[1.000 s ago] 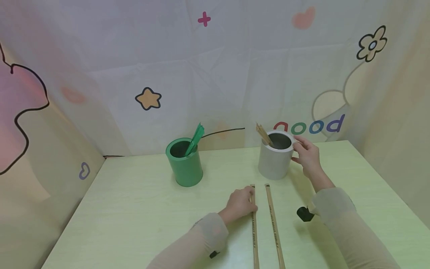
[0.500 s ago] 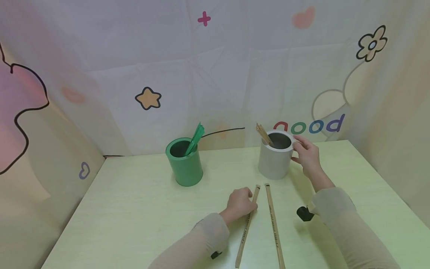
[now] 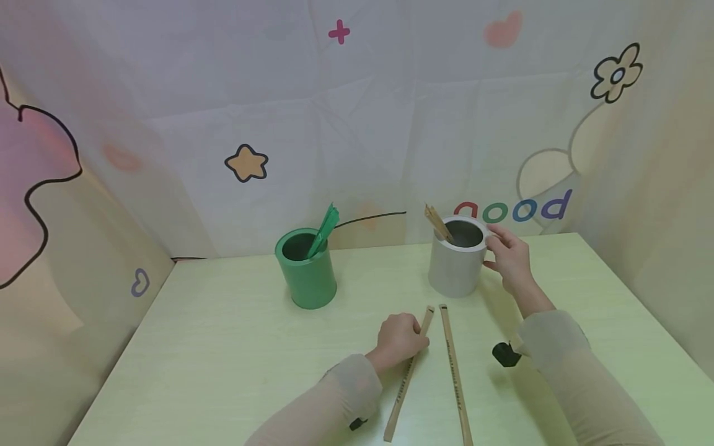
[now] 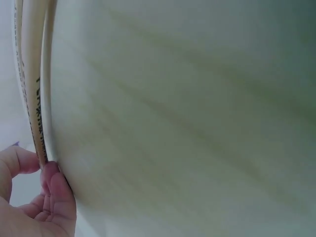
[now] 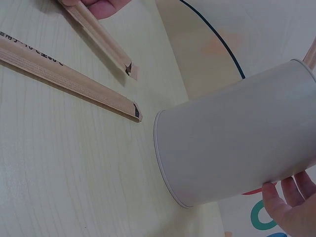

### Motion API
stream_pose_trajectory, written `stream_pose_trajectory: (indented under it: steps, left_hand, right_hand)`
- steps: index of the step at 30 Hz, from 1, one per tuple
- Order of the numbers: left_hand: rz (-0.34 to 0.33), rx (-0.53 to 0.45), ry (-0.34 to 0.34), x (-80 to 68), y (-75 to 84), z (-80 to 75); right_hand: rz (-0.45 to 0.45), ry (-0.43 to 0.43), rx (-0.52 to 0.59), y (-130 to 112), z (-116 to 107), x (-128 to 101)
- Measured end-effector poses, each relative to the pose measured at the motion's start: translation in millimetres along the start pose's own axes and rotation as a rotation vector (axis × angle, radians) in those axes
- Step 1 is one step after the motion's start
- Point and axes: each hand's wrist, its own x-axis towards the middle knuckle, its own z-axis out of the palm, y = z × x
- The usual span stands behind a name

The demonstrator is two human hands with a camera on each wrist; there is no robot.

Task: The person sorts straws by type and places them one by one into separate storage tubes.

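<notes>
In the head view my left hand (image 3: 399, 336) pinches a brown paper-wrapped straw (image 3: 400, 396) with thumb and fingers. This straw slants, its far end to the right. The left wrist view shows the fingertips (image 4: 51, 173) on its printed wrapper. A second wrapped straw (image 3: 457, 378) lies on the table just to the right. My right hand (image 3: 510, 257) touches the right side of an upright grey cup (image 3: 454, 272). Its fingertips rest against the cup's outer wall in the right wrist view; part of that hand is out of view there.
Several brown sticks (image 3: 437, 222) lean in the grey cup. A green cup (image 3: 313, 285) with green sticks (image 3: 325, 229) in it stands at the back left of the pale table (image 3: 223, 347). A printed cloth (image 3: 357, 124) hangs behind the table.
The left straw has swung from nearly straight to slanted, its near end moving left and its far end right. My left hand has barely shifted; the right hand and the cups have stayed put.
</notes>
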Motion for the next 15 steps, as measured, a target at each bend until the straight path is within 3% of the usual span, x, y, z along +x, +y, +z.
stream_pose_trajectory:
  steps: [8, 15]
  left_hand:
    - [-0.032, -0.136, 0.013, 5.6, -5.3, -10.6]
    - [-0.005, -0.23, -0.003, 6.5, -2.9, -29.1]
  right_hand:
    - [0.009, -0.007, 0.002, 0, 0, 0]
    - [-0.003, -0.008, 0.006, 1, -1, 1]
